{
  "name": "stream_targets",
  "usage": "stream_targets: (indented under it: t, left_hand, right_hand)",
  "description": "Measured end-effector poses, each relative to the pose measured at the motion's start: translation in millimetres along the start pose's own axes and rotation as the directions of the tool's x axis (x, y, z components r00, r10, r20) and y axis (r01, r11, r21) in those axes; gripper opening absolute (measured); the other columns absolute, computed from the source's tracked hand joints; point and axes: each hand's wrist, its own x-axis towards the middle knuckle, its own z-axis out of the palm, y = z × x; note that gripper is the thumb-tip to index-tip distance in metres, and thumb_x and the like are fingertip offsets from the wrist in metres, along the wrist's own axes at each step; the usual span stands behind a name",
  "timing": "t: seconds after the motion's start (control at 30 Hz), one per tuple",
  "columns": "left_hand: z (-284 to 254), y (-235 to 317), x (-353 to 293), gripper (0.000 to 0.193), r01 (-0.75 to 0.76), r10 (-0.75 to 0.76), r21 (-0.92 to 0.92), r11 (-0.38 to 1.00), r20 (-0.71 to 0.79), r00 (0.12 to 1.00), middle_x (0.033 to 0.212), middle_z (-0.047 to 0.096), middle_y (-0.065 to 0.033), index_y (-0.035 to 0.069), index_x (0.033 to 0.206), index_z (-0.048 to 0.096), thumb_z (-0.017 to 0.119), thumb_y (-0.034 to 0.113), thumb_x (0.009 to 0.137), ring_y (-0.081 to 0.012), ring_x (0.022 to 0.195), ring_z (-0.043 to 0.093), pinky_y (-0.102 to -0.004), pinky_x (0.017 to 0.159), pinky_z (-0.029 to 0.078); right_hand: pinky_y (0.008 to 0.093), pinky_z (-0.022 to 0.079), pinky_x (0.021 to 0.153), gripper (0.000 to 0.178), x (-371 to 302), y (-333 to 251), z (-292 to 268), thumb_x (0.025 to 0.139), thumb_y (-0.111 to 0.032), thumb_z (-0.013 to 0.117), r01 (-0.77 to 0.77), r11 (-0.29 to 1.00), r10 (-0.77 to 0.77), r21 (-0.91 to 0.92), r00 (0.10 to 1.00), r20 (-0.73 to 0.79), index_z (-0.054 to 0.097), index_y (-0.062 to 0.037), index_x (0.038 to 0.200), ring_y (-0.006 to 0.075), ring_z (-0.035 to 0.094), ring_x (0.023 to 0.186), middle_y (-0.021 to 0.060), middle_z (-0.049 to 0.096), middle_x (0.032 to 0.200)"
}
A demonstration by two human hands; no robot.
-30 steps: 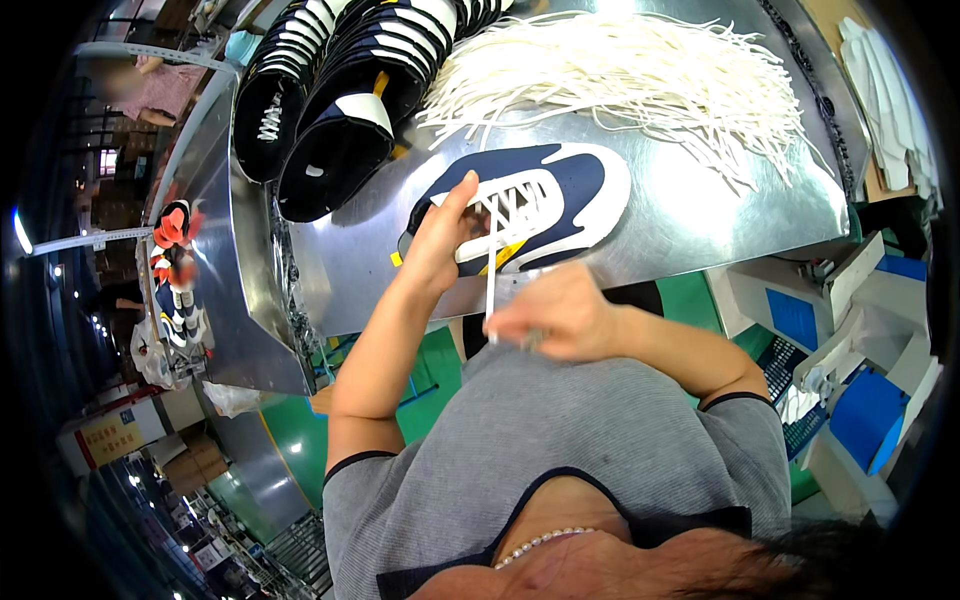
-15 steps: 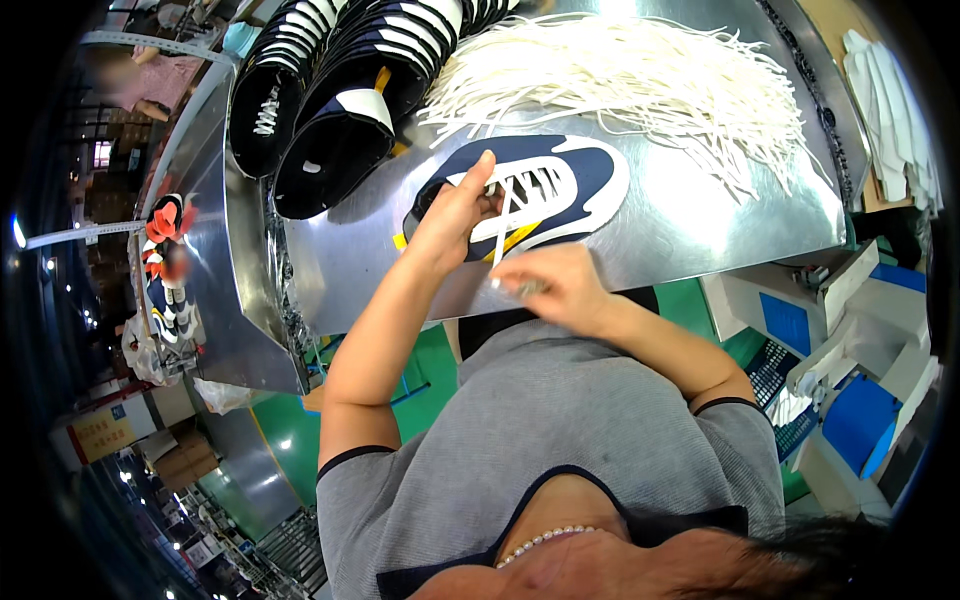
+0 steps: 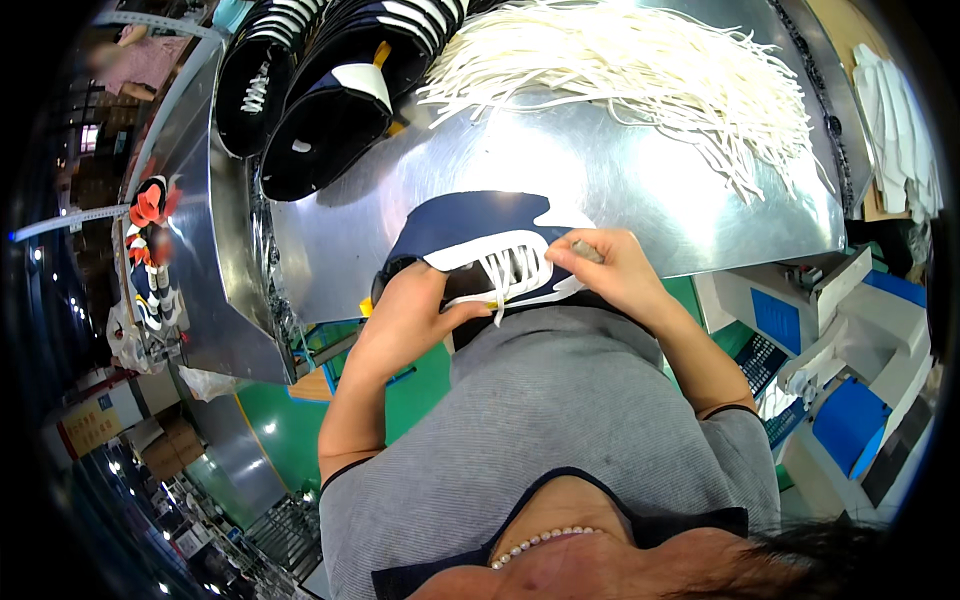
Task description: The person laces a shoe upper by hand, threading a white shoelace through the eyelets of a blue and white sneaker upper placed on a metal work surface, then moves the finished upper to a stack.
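A navy-and-white shoe upper (image 3: pixel 475 220) lies tilted at the table's near edge, close to my body, its toe to the right. White shoelace (image 3: pixel 500 280) crosses its eyelet rows, and a loose end hangs over the near side. My left hand (image 3: pixel 405 315) grips the upper, fingers inside the opening and thumb along the near side. At the toe end of the lacing, my right hand (image 3: pixel 620 265) is closed, thumb and forefinger pinched against the upper. A small greyish thing shows at its fingers; whatever the fingertips hold is hidden.
Loose white laces (image 3: pixel 620 70) lie in a large pile on the metal table (image 3: pixel 700 235). Nested dark shoe uppers (image 3: pixel 330 140) stand at the far left. White-and-blue bins (image 3: pixel 850 330) are at right; more shoes (image 3: pixel 150 260) are beyond the table at left.
The shoe upper has come nearer my body and tilted. My right hand has moved from the drawn-out lace to the toe end; my left hand has shifted down and left with the upper.
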Motion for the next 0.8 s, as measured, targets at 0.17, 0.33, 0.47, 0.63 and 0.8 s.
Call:
stream_targets:
  t: [0.17, 0.33, 0.47, 0.63, 0.8]
  left_hand:
    - [12, -20, 1, 0.017, -0.045, 0.065, 0.097, 0.994, -0.216, 0.974, 0.088, 0.071, -0.0146, 0.001, 0.101, 0.069, 0.073, 0.011, 0.088, -0.0246, 0.075, 0.07, -0.0316, 0.067, 0.051]
    - [48, -15, 43, 0.016, -0.258, 0.3, 0.155, 0.954, -0.422, 0.855, 0.089, 0.072, -0.0145, 0.002, 0.1, 0.068, 0.073, 0.013, 0.089, -0.0308, 0.076, 0.069, -0.0359, 0.067, 0.053]
    - [56, -15, 50, 0.017, -0.3, 0.353, 0.187, 0.935, -0.456, 0.817, 0.089, 0.072, -0.015, 0.002, 0.101, 0.068, 0.072, 0.013, 0.089, -0.0318, 0.076, 0.069, -0.037, 0.067, 0.053]
    - [49, -11, 48, 0.019, -0.173, 0.199, 0.102, 0.98, -0.372, 0.907, 0.092, 0.071, -0.015, 0.002, 0.105, 0.067, 0.069, 0.017, 0.093, -0.0317, 0.078, 0.069, -0.0361, 0.069, 0.052]
    - [39, -8, 48, 0.021, -0.113, 0.102, -0.018, 0.993, -0.297, 0.949, 0.093, 0.072, -0.0151, 0.001, 0.109, 0.067, 0.068, 0.016, 0.094, -0.0295, 0.083, 0.071, -0.0339, 0.073, 0.053]
  right_hand:
    - [0.0211, 0.033, 0.051, 0.017, 12, -4, 5, 0.097, -0.017, 0.065, 0.022, 0.979, -0.007, 0.204, 0.997, -0.073, 0.073, -0.0023, 0.1, 0.0025, 0.044, 0.056, -0.0053, 0.052, 0.062]
    - [0.0234, 0.043, 0.055, 0.019, 15, -5, 10, 0.093, -0.018, 0.07, 0.11, 0.994, -0.111, -0.014, 0.988, -0.11, 0.073, 0.0007, 0.094, 0.0057, 0.054, 0.059, 0.0, 0.062, 0.064]
    - [0.0245, 0.046, 0.057, 0.02, 23, 3, 21, 0.089, -0.017, 0.074, 0.083, 0.995, -0.093, -0.049, 0.96, -0.264, 0.073, 0.0024, 0.092, 0.0069, 0.059, 0.061, 0.0024, 0.065, 0.067]
    - [0.0246, 0.045, 0.059, 0.019, 21, 1, 25, 0.089, -0.017, 0.074, 0.195, 0.955, -0.13, 0.225, 0.954, -0.271, 0.07, 0.001, 0.093, 0.006, 0.055, 0.065, 0.0047, 0.065, 0.072]
    - [0.0259, 0.046, 0.059, 0.019, 42, -10, 24, 0.09, -0.017, 0.074, 0.308, 0.95, -0.266, 0.057, 0.89, -0.37, 0.07, 0.0008, 0.095, 0.0076, 0.056, 0.064, 0.0062, 0.066, 0.071]
